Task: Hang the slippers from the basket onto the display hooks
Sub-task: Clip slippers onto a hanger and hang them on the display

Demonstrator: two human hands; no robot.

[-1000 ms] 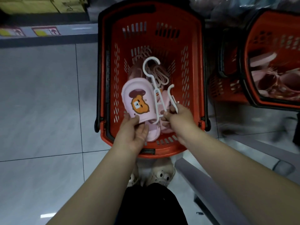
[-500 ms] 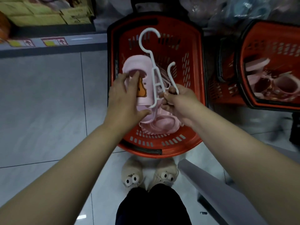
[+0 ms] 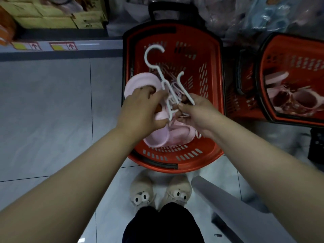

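Slipper (image 3: pixel 140 81) in left grip (image 3: pixel 138 109) (hanger (image 3: pixel 158 72) alongside)

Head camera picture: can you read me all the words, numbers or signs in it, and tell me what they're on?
No words or numbers can be read.
Shelf-edge labels: a red up arrow on each; the print is too blurred to read.
Cardboard boxes: dark marks, too blurred to read.
Pink slipper, white hanger, red basket: no writing shows.
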